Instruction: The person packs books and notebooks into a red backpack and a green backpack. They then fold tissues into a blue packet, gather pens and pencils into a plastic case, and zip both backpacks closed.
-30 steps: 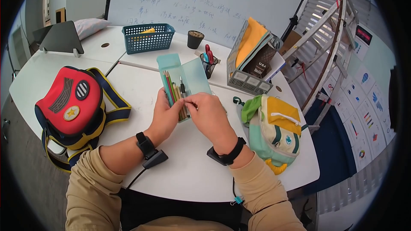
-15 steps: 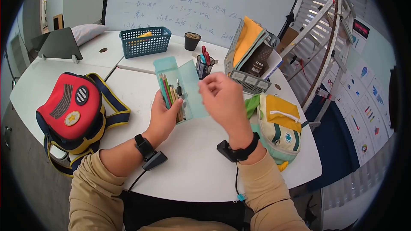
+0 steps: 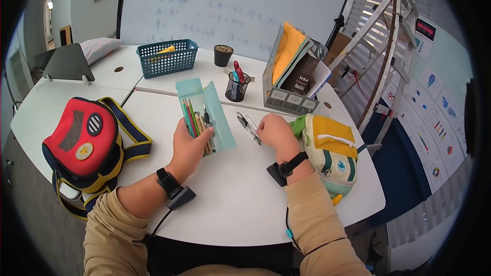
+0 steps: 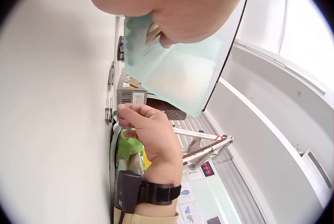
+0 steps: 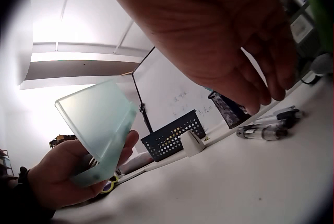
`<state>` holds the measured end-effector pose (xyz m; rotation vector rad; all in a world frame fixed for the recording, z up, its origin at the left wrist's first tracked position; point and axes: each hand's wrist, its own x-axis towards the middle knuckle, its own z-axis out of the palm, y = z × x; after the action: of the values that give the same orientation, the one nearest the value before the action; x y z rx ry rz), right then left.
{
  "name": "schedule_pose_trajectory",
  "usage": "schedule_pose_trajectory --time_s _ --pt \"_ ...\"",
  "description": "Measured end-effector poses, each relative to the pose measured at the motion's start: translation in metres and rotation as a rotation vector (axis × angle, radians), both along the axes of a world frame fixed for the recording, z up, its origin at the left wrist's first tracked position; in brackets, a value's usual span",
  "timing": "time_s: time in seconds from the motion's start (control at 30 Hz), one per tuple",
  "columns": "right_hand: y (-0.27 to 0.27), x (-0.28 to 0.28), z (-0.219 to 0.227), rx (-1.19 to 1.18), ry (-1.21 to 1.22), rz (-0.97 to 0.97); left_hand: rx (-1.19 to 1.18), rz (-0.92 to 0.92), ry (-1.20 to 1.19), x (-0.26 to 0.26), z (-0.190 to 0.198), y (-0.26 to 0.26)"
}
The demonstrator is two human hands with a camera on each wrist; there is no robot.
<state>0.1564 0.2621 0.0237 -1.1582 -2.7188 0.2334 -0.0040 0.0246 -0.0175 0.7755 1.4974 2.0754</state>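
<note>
Evidently we have an open translucent pencil case (image 3: 220,122) as our landmark, clamped in the left hand (image 3: 189,145), whose thumb bends over its near end; we judge that this grip, apparently raised off the surface (image 3: 230,189), is meant to steady the tray while the lid leans out to the right, leaving its pencils (image 3: 190,115) reachable; we take their lengthwise lie to be simply the narrow tray's doing. Right of the case, at least two clear-barrelled pens (image 3: 249,129) lie on the surface, presumably set apart from the case's contents; just beyond them from the case is the right hand (image 3: 279,135), fingers loosely bent and gripping nothing that we can see, though we cannot tell whether a fingertip touches a pen.

Much is hidden; in the head view the left hand covers the pencils' lower ends, and its fingers beneath the case are mostly out of sight; in the right wrist view the frosted lid veils the tray, so we cannot count what it carries.
</note>
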Motion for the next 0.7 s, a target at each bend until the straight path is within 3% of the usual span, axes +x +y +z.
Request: schedule_pose_trajectory --time_s 0.1,0.5,0.6,0.7 --pt "-0.008 -0.002 0.003 -0.126 0.019 0.009 0.018 -0.011 0.016 -0.002 -0.006 0.001" --pt "-0.022 -0.007 0.001 -0.034 -0.03 -0.022 0.017 0.005 0.028 -0.002 -0.008 0.002" --pt "-0.027 -0.01 0.019 -0.133 0.103 0.014 -0.02 0.025 0.046 -0.002 -0.007 0.001" --pt "-0.032 -0.007 0.027 -0.213 0.528 0.111 -0.046 0.032 0.096 -0.001 -0.006 -0.001"
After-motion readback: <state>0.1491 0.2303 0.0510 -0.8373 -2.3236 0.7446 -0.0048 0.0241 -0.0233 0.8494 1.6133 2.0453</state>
